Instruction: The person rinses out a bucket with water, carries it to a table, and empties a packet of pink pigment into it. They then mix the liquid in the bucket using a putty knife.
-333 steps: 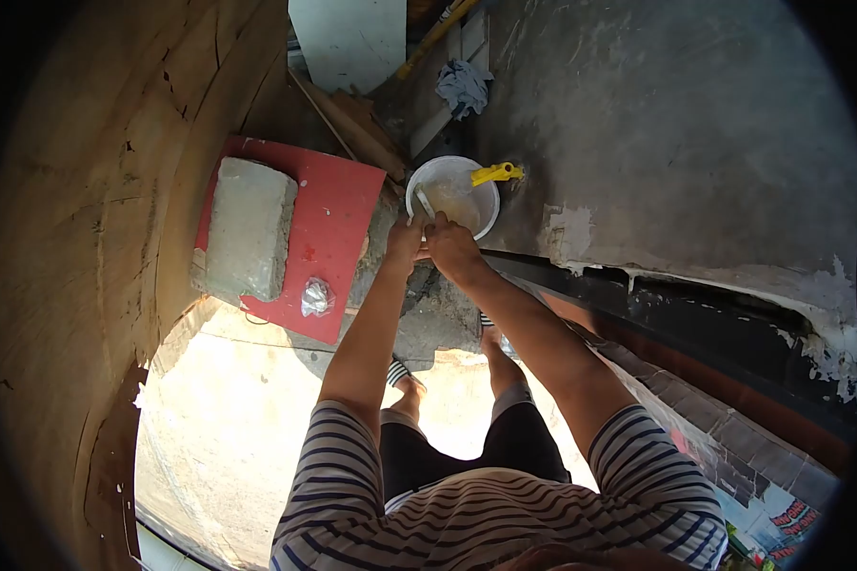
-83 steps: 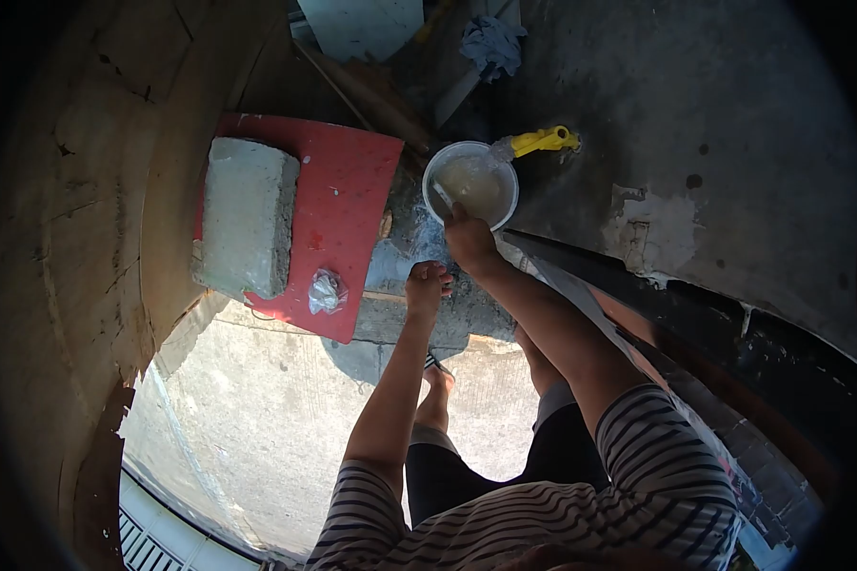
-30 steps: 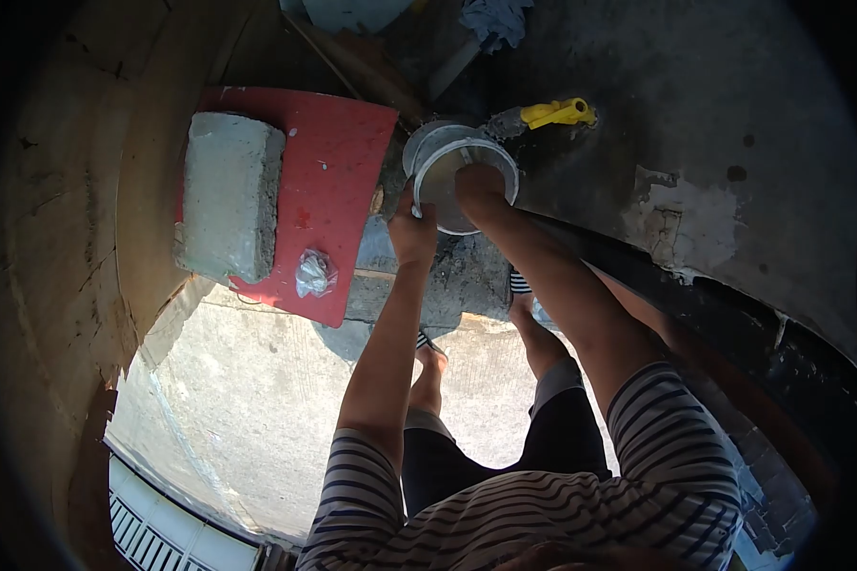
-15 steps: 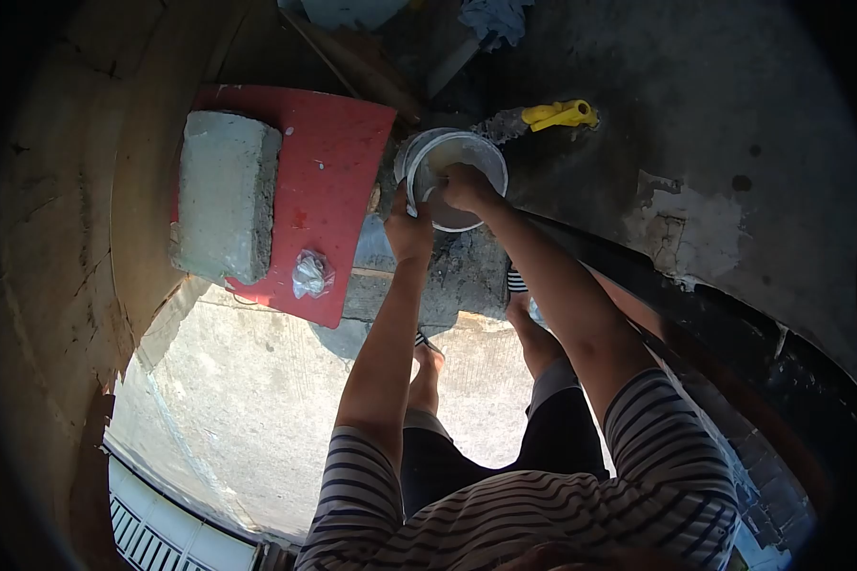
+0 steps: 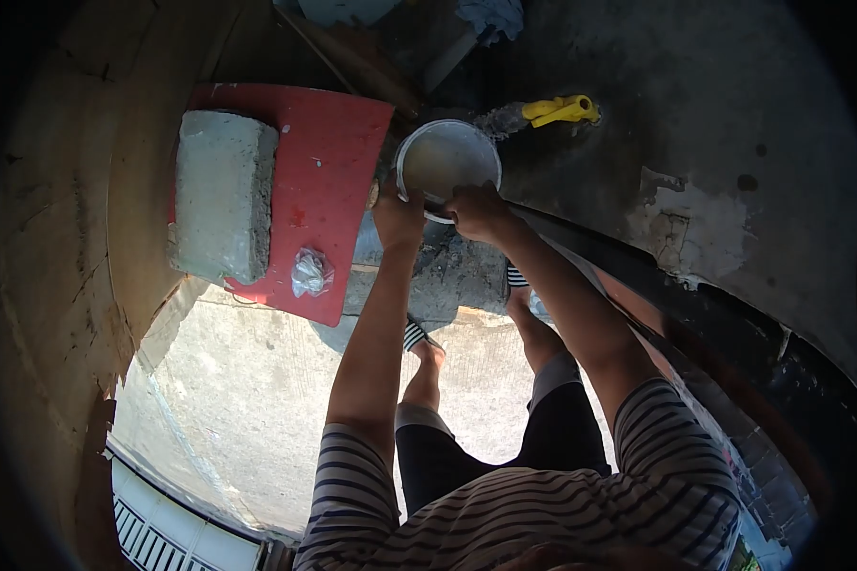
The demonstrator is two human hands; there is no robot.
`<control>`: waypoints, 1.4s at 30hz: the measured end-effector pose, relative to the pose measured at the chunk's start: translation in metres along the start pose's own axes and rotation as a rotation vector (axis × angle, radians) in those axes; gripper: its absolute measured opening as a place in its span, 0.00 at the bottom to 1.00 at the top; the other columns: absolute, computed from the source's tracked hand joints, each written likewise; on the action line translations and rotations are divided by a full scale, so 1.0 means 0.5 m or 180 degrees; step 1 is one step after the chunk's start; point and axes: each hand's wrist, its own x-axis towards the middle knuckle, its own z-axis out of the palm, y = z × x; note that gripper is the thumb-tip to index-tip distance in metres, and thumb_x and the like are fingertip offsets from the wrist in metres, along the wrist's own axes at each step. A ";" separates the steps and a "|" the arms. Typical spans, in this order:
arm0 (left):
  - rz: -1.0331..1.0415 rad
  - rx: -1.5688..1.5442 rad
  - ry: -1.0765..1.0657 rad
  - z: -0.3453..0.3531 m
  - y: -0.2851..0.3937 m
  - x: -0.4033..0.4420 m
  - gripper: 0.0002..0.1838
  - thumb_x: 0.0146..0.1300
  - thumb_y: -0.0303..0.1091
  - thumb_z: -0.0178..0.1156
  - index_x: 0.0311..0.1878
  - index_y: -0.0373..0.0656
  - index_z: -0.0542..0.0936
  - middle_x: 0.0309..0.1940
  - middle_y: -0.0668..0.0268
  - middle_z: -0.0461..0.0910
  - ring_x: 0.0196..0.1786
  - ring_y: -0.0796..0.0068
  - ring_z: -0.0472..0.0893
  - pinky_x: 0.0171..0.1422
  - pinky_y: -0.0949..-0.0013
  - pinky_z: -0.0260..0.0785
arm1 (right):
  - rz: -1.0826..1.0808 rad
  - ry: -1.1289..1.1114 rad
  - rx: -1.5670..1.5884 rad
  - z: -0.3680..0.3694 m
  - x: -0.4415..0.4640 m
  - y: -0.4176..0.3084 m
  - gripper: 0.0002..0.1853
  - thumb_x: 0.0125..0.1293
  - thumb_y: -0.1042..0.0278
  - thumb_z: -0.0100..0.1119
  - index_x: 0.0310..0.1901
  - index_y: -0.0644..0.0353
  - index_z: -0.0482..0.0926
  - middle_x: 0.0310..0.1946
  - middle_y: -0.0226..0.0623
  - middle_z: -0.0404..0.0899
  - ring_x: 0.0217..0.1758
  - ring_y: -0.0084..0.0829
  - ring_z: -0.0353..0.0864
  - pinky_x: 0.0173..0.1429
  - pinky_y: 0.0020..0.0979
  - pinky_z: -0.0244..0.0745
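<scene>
In the head view, the white bucket (image 5: 477,150) is sitting between a red board (image 5: 338,162) and a grey wall (image 5: 695,86), its mouth facing up and something pale and brownish, probably liquid, showing inside. The left hand (image 5: 398,215) is gripping the near-left rim, fingers curling together and thumb lying at the edge; the right hand (image 5: 479,212) is pinching the near-right rim, though its knuckles are hiding the fingertips, so I cannot tell whether it is also holding something else. Gripping at two spots is probably letting the person steer the bucket evenly; whether its base is resting on the ground is hidden. A yellow tap (image 5: 564,110) is jutting out just beyond the far-right rim, a greyish blur at its mouth, water or a clear sleeve, reaching toward the bucket, which is perhaps why the bucket is sitting there. A concrete block (image 5: 221,195) is lying on the board, likely weighing it down, with a plastic bag (image 5: 311,272) lying near it. As for edges, the board's right side is running close by the left hand, a plank (image 5: 371,62) is crowding the far side, and a dark ledge (image 5: 752,343) is slanting near the right forearm; the widest room is opening toward the sunlit pavement (image 5: 286,400).
</scene>
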 end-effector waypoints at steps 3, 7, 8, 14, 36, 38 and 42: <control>0.0666 0.0626 0.0216 0.008 -0.031 0.014 0.24 0.61 0.31 0.61 0.62 0.43 0.78 0.41 0.47 0.86 0.44 0.48 0.87 0.46 0.55 0.79 | -0.0085 0.0181 0.0207 0.013 -0.016 0.006 0.11 0.65 0.71 0.55 0.45 0.49 0.85 0.50 0.40 0.81 0.58 0.43 0.81 0.61 0.44 0.77; 0.0837 0.0516 0.0123 0.004 -0.029 -0.004 0.25 0.61 0.31 0.60 0.64 0.43 0.77 0.41 0.45 0.85 0.44 0.46 0.86 0.47 0.55 0.80 | 0.1491 0.1175 0.1014 0.036 0.041 0.016 0.13 0.63 0.73 0.55 0.49 0.66 0.79 0.47 0.52 0.81 0.50 0.50 0.85 0.52 0.45 0.82; 0.0804 0.0387 0.0056 0.005 -0.042 0.000 0.26 0.61 0.31 0.60 0.64 0.43 0.76 0.42 0.45 0.85 0.45 0.46 0.86 0.47 0.55 0.80 | 0.1496 0.1177 0.1023 0.040 0.061 0.024 0.13 0.63 0.73 0.55 0.49 0.66 0.79 0.47 0.52 0.81 0.50 0.50 0.85 0.52 0.45 0.82; 0.0938 0.0476 0.0079 0.023 -0.031 -0.011 0.27 0.61 0.31 0.60 0.66 0.42 0.75 0.42 0.44 0.85 0.43 0.46 0.86 0.45 0.53 0.80 | 0.0126 0.1695 0.1683 0.015 0.082 -0.011 0.13 0.63 0.70 0.58 0.47 0.63 0.80 0.43 0.52 0.84 0.46 0.50 0.85 0.52 0.44 0.81; 0.0569 0.1116 -0.0201 0.014 -0.019 0.023 0.25 0.59 0.37 0.60 0.60 0.40 0.78 0.36 0.42 0.84 0.40 0.42 0.86 0.46 0.47 0.79 | -0.0199 0.0260 0.1089 0.046 0.014 0.031 0.17 0.67 0.71 0.50 0.53 0.53 0.84 0.49 0.45 0.85 0.51 0.48 0.84 0.58 0.41 0.78; 0.0413 0.1317 -0.0224 0.010 -0.015 0.040 0.23 0.57 0.37 0.61 0.56 0.39 0.79 0.36 0.42 0.84 0.40 0.42 0.86 0.45 0.47 0.79 | -0.0398 0.0256 0.1818 0.070 0.010 0.027 0.17 0.69 0.70 0.50 0.55 0.55 0.83 0.49 0.47 0.84 0.52 0.45 0.84 0.59 0.39 0.76; 0.0262 0.1665 -0.0423 -0.007 -0.010 0.055 0.19 0.58 0.38 0.60 0.49 0.35 0.81 0.34 0.44 0.85 0.37 0.46 0.87 0.43 0.50 0.80 | -0.0440 0.0068 0.2427 0.076 -0.019 0.018 0.15 0.71 0.62 0.57 0.54 0.58 0.83 0.47 0.50 0.84 0.51 0.44 0.84 0.57 0.39 0.76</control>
